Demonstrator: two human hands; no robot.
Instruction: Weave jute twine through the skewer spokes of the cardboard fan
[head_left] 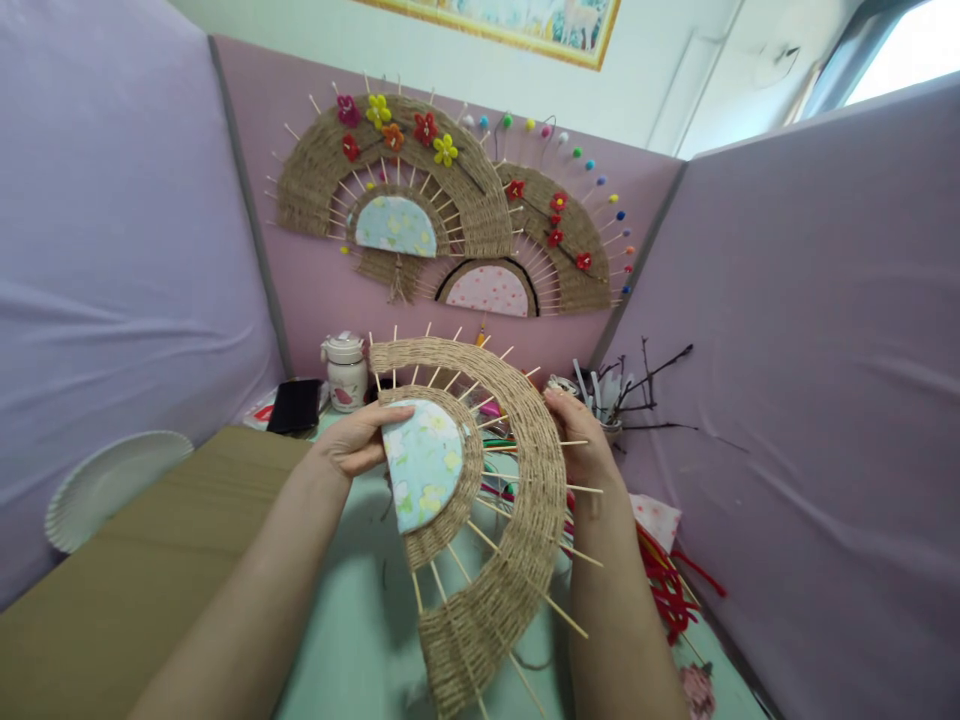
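Note:
A woven twine fan [541, 470] with thin wooden sticks is held up over the table, its straight edge turned to the left. At its inner end is a half-round patch of pale blue flowered cloth [424, 465]. My left hand [364, 440] pinches the straight edge of this patch, thumb on the front. My right hand [581, 430] grips the outer rim of the woven band at the right, its fingers partly hidden behind the fan. Bare stick ends poke out past the rim beside my right wrist.
Two finished-looking fans [472, 190] with felt flowers hang on the pink back panel. On the green table [337, 600] stand a white bottle [346, 375], a black phone-like slab [295, 407], twigs [651, 380] and red fuzzy stems [667, 590]. Cardboard [150, 560] and a white scalloped dish [112, 485] lie left.

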